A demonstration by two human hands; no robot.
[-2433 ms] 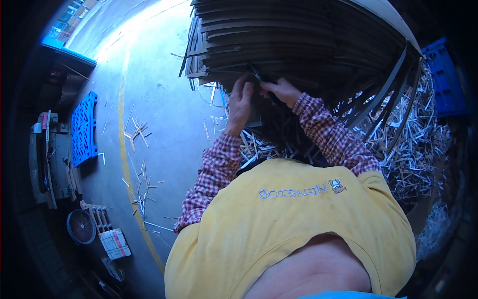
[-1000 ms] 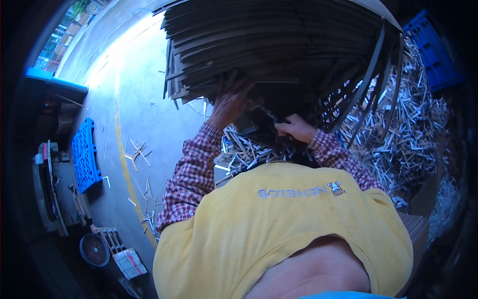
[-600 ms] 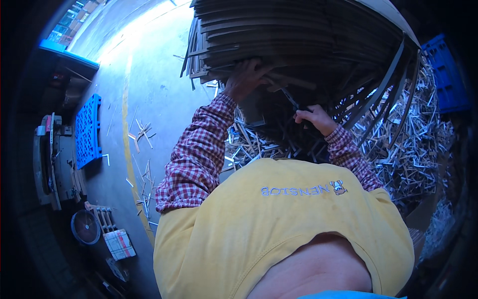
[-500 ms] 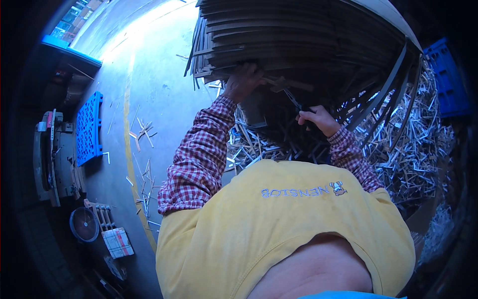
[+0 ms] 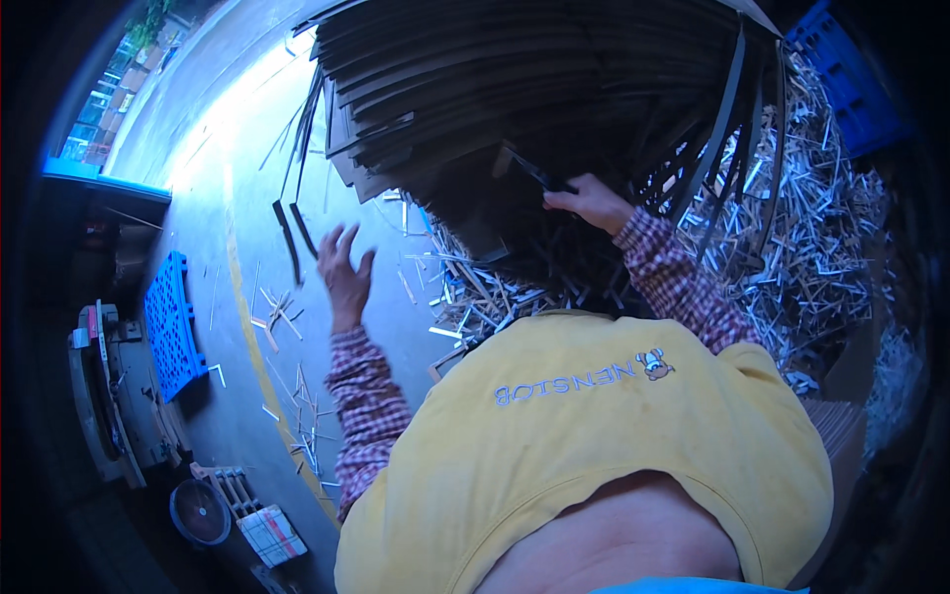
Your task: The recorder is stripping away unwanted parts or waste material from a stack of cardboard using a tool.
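Note:
A tall stack of dark cardboard sheets (image 5: pixel 435 89) fills the top middle, its left edge uneven and long strips hanging at its right. My right hand (image 5: pixel 591 203) is closed round a hand tool (image 5: pixel 539 178) with a dark handle and slim metal end, which points at the stack's shadowed near face. I cannot make out its exact kind. My left hand (image 5: pixel 345 274) is open left of the stack, fingers spread and nothing in them. Just beyond those fingers are two thin dark cardboard strips (image 5: pixel 287 243), apart from the hand.
A heap of loose cardboard offcuts (image 5: pixel 792 228) covers the floor at the right and under the stack. Blue plastic pallets stand at the left (image 5: pixel 174 327) and far right (image 5: pixel 851 84). A round fan-like object (image 5: pixel 200 513) is at the lower left. Scraps (image 5: pixel 302 416) lie along a yellow floor line.
My left hand has left the stack's edge and come left and nearer, its fingers now spread. Dark strips have come away beyond it. My right hand has shifted slightly left and farther with the tool.

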